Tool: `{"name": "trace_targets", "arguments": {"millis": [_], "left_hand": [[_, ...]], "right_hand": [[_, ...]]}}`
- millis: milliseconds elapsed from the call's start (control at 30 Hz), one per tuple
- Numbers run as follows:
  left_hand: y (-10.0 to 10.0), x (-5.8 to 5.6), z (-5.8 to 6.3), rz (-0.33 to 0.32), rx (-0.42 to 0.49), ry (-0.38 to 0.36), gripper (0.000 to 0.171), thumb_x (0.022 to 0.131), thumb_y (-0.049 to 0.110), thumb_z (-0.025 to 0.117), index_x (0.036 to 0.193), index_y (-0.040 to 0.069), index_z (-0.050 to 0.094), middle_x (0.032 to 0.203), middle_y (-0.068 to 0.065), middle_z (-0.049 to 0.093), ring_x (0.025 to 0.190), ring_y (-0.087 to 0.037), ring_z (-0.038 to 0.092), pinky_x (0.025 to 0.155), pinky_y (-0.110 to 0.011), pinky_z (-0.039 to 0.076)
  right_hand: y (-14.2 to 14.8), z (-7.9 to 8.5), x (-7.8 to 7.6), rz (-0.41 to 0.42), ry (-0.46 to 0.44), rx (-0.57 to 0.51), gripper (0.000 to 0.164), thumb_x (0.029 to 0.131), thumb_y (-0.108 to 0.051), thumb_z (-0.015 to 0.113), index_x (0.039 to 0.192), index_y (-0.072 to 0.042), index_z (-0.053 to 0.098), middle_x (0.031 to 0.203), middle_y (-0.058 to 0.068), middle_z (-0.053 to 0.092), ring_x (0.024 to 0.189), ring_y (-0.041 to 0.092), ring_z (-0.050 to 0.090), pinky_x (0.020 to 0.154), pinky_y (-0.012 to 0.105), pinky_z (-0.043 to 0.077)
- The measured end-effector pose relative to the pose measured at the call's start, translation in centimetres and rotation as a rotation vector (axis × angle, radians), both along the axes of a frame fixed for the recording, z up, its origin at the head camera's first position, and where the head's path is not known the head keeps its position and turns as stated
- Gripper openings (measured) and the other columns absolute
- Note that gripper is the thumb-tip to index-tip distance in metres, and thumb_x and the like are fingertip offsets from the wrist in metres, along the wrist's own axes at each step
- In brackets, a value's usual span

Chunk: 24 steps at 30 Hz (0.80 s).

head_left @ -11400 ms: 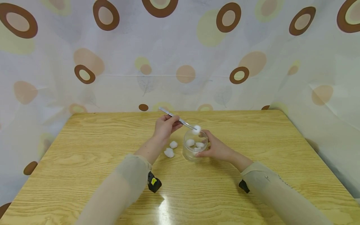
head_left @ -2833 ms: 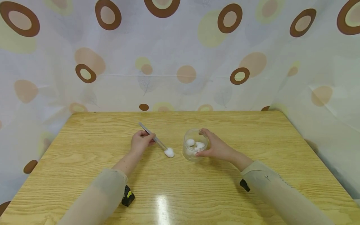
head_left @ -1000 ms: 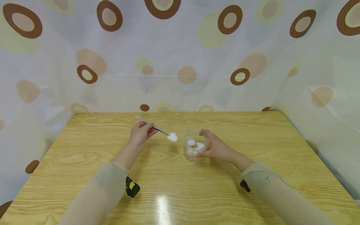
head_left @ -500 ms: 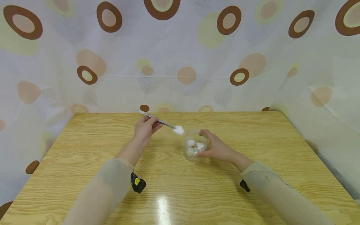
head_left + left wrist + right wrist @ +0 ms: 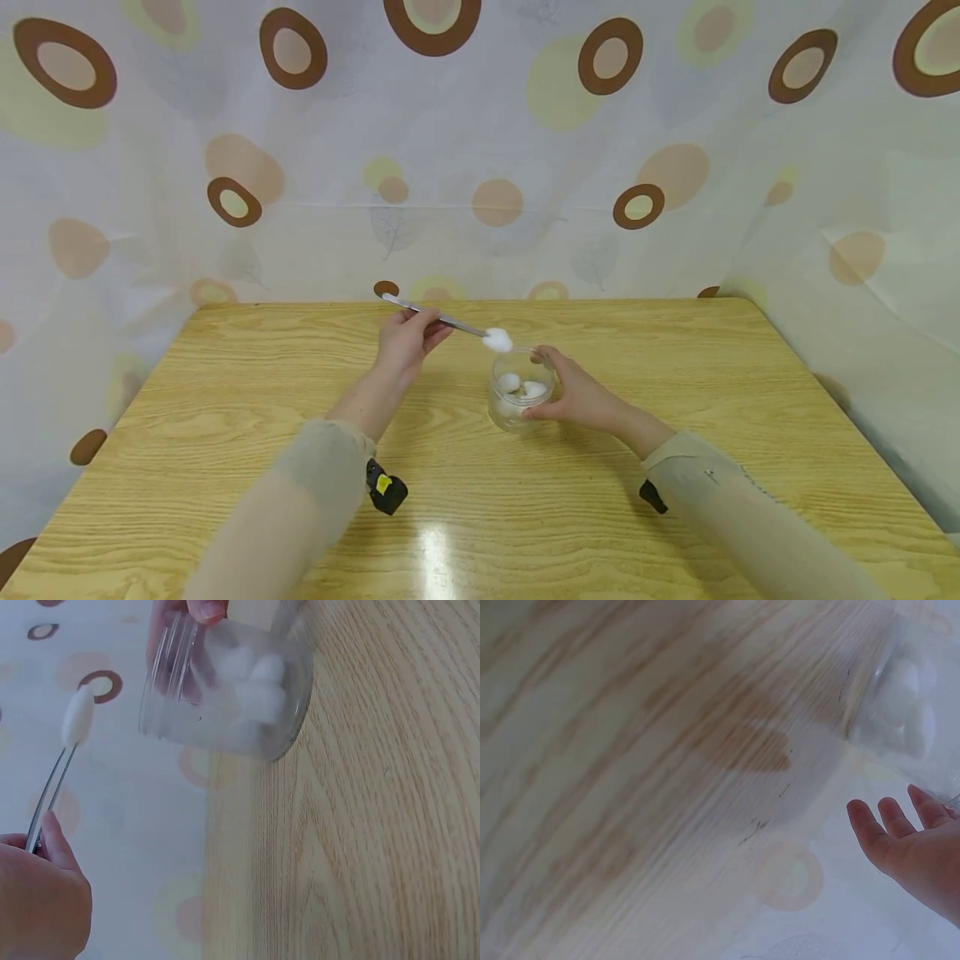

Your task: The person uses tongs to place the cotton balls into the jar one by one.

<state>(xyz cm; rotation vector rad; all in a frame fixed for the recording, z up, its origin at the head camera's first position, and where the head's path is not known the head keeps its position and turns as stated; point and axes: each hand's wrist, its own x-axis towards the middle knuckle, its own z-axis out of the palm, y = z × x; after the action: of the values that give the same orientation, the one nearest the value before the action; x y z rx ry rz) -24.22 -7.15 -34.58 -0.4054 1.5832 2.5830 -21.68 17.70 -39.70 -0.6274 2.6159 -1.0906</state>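
My left hand [image 5: 408,340] pinches metal tweezers [image 5: 461,326] between thumb and fingers. In their tips sits a white cotton ball [image 5: 497,340], held just above the left rim of a clear jar [image 5: 512,423]. The left wrist view shows the same cotton ball [image 5: 78,717] apart from the jar [image 5: 217,697]. Several cotton balls [image 5: 509,382] lie inside the jar, which stands without a lid on the table. My right hand [image 5: 573,392] grips the jar's right side, thumb in front and fingers behind. In the right wrist view that hand [image 5: 922,847] is partly cut off.
The wooden table [image 5: 675,517] runs back to a patterned sheet [image 5: 450,150] that hangs behind it and along both sides. Black wrist cameras [image 5: 387,489] sit under both sleeves.
The left hand has picked the last loose cotton ball off the table with the tweezers, lifted it and carried it right to the jar. The right hand stays on the jar.
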Motion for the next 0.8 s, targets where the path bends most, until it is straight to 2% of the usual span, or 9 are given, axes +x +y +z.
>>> {"name": "trace_targets", "arguments": {"millis": [333,600,800], "left_hand": [[1.8,0.3,0.1,-0.026,0.014,0.017,0.011,0.091,0.000,0.051,0.090,0.007,0.043,0.080,-0.003,0.053,0.065,-0.006,0.060,0.068,-0.011,0.057],[1.8,0.4,0.1,-0.027,0.017,0.022,0.011,0.091,0.002,0.053,0.090,0.007,0.044,0.081,-0.003,0.055,0.067,-0.006,0.062,0.069,-0.012,0.057],[0.8,0.4,-0.3,-0.056,-0.079,0.037,0.008,0.091,0.003,0.055,0.089,0.006,0.048,0.082,-0.002,0.055,0.070,-0.007,0.061,0.073,-0.013,0.058]], "right_hand": [[0.1,-0.2,-0.1,-0.006,0.011,0.004,0.096,0.075,-0.035,0.078,0.144,0.000,0.020,0.145,0.021,0.036,0.137,0.043,0.025,0.110,0.064,0.028],[-0.1,0.2,0.2,-0.011,0.007,0.005,0.096,0.075,-0.034,0.078,0.144,0.000,0.020,0.145,0.020,0.036,0.136,0.043,0.026,0.111,0.063,0.028],[-0.1,0.0,0.2,-0.011,0.016,0.009,0.094,0.075,-0.032,0.078,0.143,0.000,0.022,0.144,0.020,0.038,0.136,0.043,0.027,0.110,0.063,0.028]]}}
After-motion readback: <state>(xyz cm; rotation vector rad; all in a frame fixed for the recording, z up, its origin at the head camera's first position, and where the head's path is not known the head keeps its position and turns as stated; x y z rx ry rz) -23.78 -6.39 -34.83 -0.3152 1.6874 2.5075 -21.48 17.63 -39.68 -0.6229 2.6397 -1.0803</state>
